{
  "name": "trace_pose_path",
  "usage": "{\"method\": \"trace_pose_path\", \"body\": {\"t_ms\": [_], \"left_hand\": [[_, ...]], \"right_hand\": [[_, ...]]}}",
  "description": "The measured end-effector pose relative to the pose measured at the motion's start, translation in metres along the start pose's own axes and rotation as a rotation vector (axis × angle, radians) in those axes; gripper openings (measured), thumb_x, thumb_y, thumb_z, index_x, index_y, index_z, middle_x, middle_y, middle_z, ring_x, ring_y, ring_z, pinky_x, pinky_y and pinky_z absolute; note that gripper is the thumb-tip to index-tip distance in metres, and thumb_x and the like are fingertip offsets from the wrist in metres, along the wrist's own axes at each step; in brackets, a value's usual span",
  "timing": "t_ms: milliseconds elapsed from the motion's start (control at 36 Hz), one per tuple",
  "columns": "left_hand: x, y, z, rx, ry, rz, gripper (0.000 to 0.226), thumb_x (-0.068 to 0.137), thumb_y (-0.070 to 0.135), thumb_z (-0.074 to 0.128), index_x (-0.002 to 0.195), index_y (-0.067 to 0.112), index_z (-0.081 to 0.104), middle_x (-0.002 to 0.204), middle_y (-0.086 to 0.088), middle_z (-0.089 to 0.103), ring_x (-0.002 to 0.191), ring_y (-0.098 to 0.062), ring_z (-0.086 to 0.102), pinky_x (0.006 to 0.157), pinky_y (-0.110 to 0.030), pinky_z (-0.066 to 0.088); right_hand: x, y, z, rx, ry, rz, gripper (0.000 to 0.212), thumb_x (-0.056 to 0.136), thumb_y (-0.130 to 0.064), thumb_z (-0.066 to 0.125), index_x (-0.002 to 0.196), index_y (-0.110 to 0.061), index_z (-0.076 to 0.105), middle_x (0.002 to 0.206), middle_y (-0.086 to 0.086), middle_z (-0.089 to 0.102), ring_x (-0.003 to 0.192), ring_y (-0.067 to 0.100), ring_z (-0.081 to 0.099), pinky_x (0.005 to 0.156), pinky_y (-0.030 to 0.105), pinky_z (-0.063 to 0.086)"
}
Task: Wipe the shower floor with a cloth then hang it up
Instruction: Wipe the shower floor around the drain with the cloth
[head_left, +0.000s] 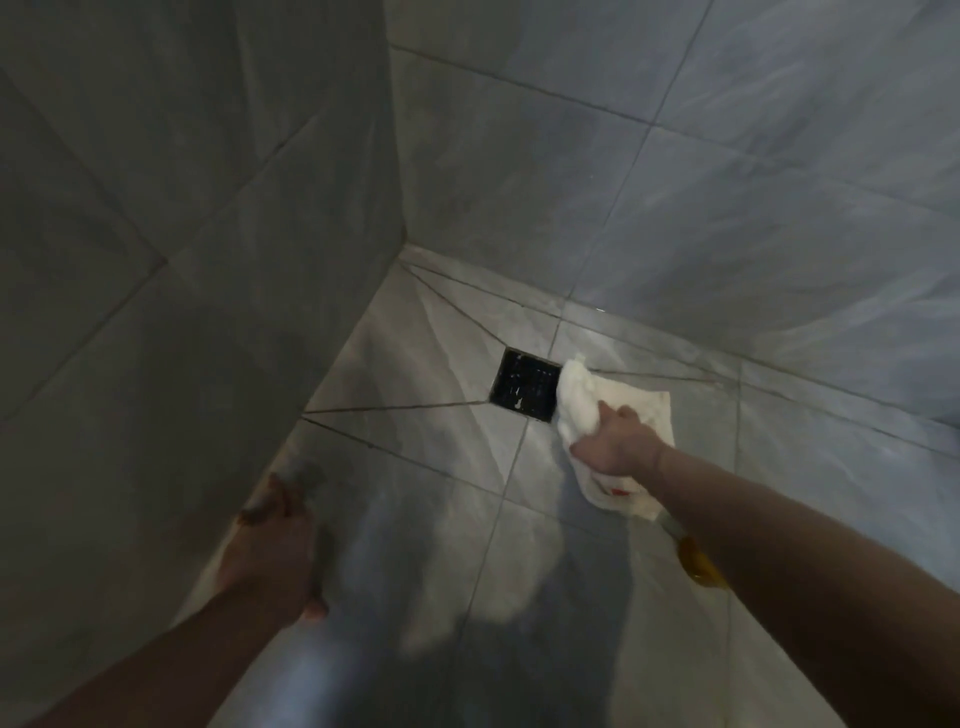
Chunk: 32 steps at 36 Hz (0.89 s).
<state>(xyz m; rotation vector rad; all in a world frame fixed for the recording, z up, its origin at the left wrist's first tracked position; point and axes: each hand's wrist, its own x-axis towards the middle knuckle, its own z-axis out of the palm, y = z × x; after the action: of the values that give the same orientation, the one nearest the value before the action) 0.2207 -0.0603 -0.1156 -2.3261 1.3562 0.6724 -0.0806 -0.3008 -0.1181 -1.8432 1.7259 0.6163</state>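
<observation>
A white cloth (597, 410) is held bunched in the right hand (615, 441), whose fingers are curled round it, so that grip is clamped on the cloth. The cloth is pressed against the shower floor (426, 431), just to the right of a square black drain (525, 383); its far end touches the drain's right edge, and its near end is spread flat under the wrist, where a small red mark is seen on the fabric. The floor is laid in grey marbled tiles with dark grout lines running toward the drain.

The left hand (272, 551) is set low on the left, against the foot of the left wall (182, 234). Its fingers are blurred and in shadow, so whether that grip is apart or together cannot be told. A second tiled wall (727, 182) stands on the far right, meeting the left wall at a corner beyond the drain.

An amber, rounded object (698, 564) is partly seen under the right forearm, on the floor near the cloth; what it is cannot be made out.
</observation>
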Motion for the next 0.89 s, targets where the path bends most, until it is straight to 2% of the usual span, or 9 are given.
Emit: {"method": "trace_pose_path", "body": {"t_ms": [56, 111, 222, 361, 472, 583, 639, 722, 889], "left_hand": [[0.000, -0.002, -0.001, -0.015, -0.021, -0.014, 0.123, 0.057, 0.048, 0.087, 0.146, -0.007, 0.021, 0.144, -0.014, 0.044, 0.118, -0.023, 0.058, 0.093, -0.033, 0.050], [-0.001, -0.003, -0.003, 0.029, -0.045, -0.015, 0.135, 0.045, 0.058, 0.088, 0.145, -0.006, 0.024, 0.151, -0.023, 0.025, 0.125, -0.030, 0.052, 0.096, -0.035, 0.049], [-0.004, -0.002, -0.005, 0.082, -0.025, 0.023, 0.138, 0.044, 0.065, 0.085, 0.148, -0.001, 0.023, 0.157, -0.023, 0.010, 0.134, -0.032, 0.044, 0.103, -0.036, 0.045], [0.005, -0.010, 0.007, 0.055, -0.012, 0.001, 0.156, 0.032, 0.070, 0.085, 0.148, -0.006, 0.012, 0.153, -0.022, 0.024, 0.134, -0.032, 0.043, 0.100, -0.038, 0.048], [0.011, -0.008, 0.015, 0.000, 0.017, -0.023, 0.152, 0.044, 0.055, 0.090, 0.149, -0.008, -0.001, 0.148, -0.019, 0.039, 0.128, -0.030, 0.051, 0.100, -0.037, 0.048], [0.015, -0.010, 0.021, -0.020, 0.026, -0.056, 0.144, 0.058, 0.043, 0.087, 0.146, -0.003, -0.018, 0.150, -0.022, 0.035, 0.129, -0.032, 0.049, 0.102, -0.038, 0.047], [0.014, -0.010, 0.020, -0.026, 0.010, -0.065, 0.146, 0.054, 0.045, 0.089, 0.150, -0.002, -0.010, 0.151, -0.022, 0.033, 0.130, -0.034, 0.048, 0.102, -0.038, 0.046], [0.015, -0.011, 0.023, -0.011, 0.072, -0.044, 0.120, 0.072, 0.036, 0.079, 0.150, -0.001, -0.003, 0.150, -0.018, 0.036, 0.127, -0.031, 0.051, 0.101, -0.038, 0.047], [0.016, -0.011, 0.023, 0.044, 0.041, -0.048, 0.143, 0.053, 0.050, 0.087, 0.150, -0.006, -0.002, 0.153, -0.021, 0.029, 0.130, -0.032, 0.047, 0.101, -0.036, 0.046]], "right_hand": [[-0.020, -0.011, 0.006, -0.042, -0.064, -0.020, 0.089, 0.090, -0.052, 0.055, 0.157, -0.015, 0.010, 0.160, 0.019, 0.015, 0.145, 0.037, 0.024, 0.118, 0.043, 0.024], [-0.041, -0.020, 0.020, -0.090, -0.096, -0.081, 0.089, 0.087, -0.053, 0.058, 0.155, -0.015, 0.015, 0.156, 0.019, 0.021, 0.142, 0.037, 0.029, 0.116, 0.040, 0.028], [-0.085, -0.040, 0.071, -0.143, -0.011, -0.284, 0.081, 0.085, -0.052, 0.056, 0.152, -0.021, 0.022, 0.148, 0.016, 0.031, 0.132, 0.041, 0.034, 0.112, 0.043, 0.027], [-0.105, -0.080, 0.113, -0.154, 0.041, -0.454, 0.080, 0.089, -0.049, 0.052, 0.155, -0.026, 0.013, 0.160, 0.015, 0.013, 0.138, 0.044, 0.022, 0.116, 0.047, 0.022], [-0.083, -0.110, 0.108, -0.126, 0.078, -0.527, 0.076, 0.087, -0.052, 0.054, 0.152, -0.028, 0.023, 0.153, 0.011, 0.030, 0.134, 0.038, 0.033, 0.112, 0.045, 0.026], [-0.062, -0.145, 0.090, -0.124, 0.072, -0.583, 0.075, 0.088, -0.051, 0.057, 0.153, -0.028, 0.025, 0.151, 0.011, 0.035, 0.129, 0.039, 0.035, 0.110, 0.042, 0.028], [-0.051, -0.161, 0.079, -0.148, 0.081, -0.603, 0.074, 0.090, -0.048, 0.057, 0.154, -0.029, 0.025, 0.153, 0.010, 0.033, 0.128, 0.041, 0.034, 0.110, 0.039, 0.029], [-0.031, -0.179, 0.065, -0.130, 0.121, -0.586, 0.070, 0.090, -0.048, 0.057, 0.152, -0.030, 0.028, 0.155, 0.006, 0.033, 0.129, 0.039, 0.034, 0.109, 0.040, 0.031], [-0.039, -0.185, 0.066, -0.074, 0.190, -0.500, 0.069, 0.092, -0.054, 0.049, 0.153, -0.035, 0.024, 0.162, 0.000, 0.019, 0.138, 0.038, 0.023, 0.108, 0.048, 0.027]]}}
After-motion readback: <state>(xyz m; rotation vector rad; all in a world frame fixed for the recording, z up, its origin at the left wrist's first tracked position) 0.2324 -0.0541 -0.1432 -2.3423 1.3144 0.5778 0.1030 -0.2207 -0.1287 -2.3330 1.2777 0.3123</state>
